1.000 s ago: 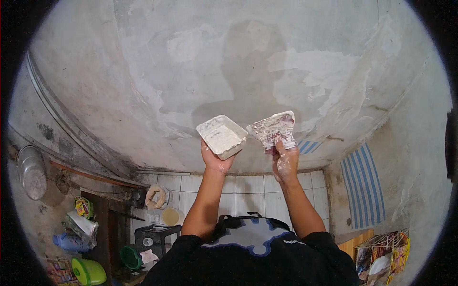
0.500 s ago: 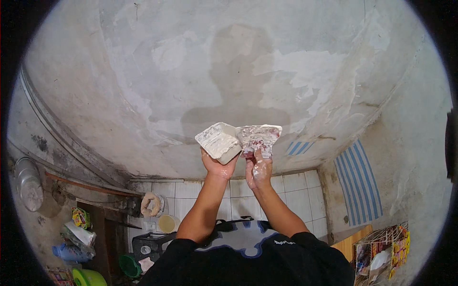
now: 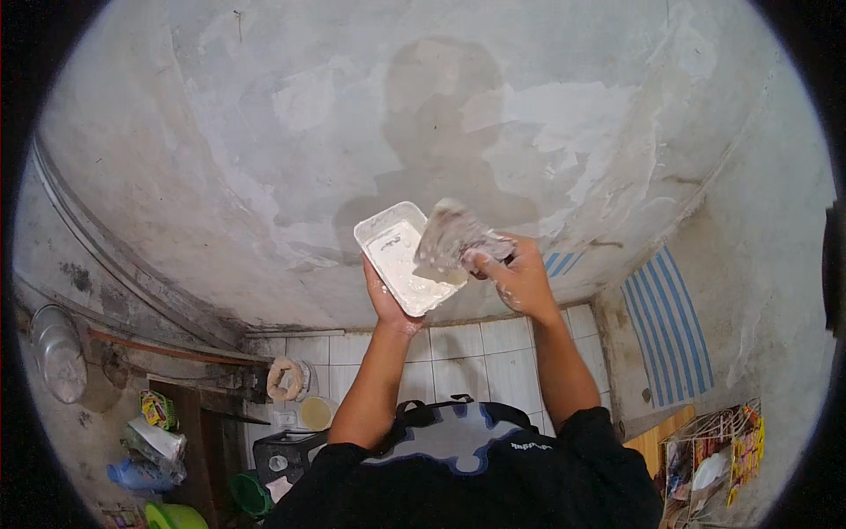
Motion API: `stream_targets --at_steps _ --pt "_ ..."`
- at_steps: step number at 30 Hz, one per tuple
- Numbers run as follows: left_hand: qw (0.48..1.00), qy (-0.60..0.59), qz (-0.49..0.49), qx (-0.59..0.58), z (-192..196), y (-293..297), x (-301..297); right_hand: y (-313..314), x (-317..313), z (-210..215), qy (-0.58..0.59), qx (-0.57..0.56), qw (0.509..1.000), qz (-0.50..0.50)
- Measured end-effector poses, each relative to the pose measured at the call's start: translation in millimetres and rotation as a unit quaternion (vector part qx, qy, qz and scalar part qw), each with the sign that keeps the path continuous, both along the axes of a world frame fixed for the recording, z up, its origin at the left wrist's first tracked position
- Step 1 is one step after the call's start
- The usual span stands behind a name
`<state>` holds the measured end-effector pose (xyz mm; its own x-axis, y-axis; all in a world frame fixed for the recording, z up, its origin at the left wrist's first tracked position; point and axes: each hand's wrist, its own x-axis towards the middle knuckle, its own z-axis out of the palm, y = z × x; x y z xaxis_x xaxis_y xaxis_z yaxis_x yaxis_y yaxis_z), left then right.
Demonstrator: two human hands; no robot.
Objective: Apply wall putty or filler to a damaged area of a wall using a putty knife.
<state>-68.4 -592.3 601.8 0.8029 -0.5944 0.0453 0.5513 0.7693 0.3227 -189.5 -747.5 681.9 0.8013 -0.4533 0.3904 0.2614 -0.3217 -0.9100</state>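
My left hand (image 3: 385, 301) is closed around the underside of a white rectangular tray (image 3: 377, 269), tilted so its inside shows. White putty (image 3: 395, 251) coats the tray's bottom and walls. My right hand (image 3: 522, 275) grips a wide putty knife (image 3: 451, 240), its blade smeared with putty and slightly blurred. The blade lies over the tray's right side; whether it touches the putty I cannot tell. Specks of putty stick to both hands. Ahead stands a grey wall (image 3: 291, 167) with paler smoothed patches and my shadow on it.
White tiles (image 3: 458, 366) cover the floor below. At lower left stand an open sack with a rolled rim (image 3: 284, 379), a pale tub (image 3: 315, 413) and a black chair (image 3: 286, 454). To the right are a blue-striped cloth (image 3: 667, 326) and a rack of packets (image 3: 714, 463).
The putty knife has turned over and swung from beside the tray to above it. My right hand has moved right and up. The tray is now tipped to show its inside more.
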Motion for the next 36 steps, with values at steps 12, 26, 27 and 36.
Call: stream_targets --at_steps 12,26,27,36 --pt "0.987 -0.064 -0.117 0.086 8 -2 -11 10 42 31 0.206 -0.405 0.891 -0.009" --pt "0.966 -0.023 -0.212 -0.149 -20 10 1 16 26 54 0.110 -0.447 0.878 0.128" --pt "0.980 -0.026 -0.174 -0.087 -17 10 3 10 25 66 0.129 -0.422 0.885 0.150" --pt "0.993 -0.012 -0.113 -0.031 6 9 -1 12 30 48 0.049 -0.497 0.856 0.132"
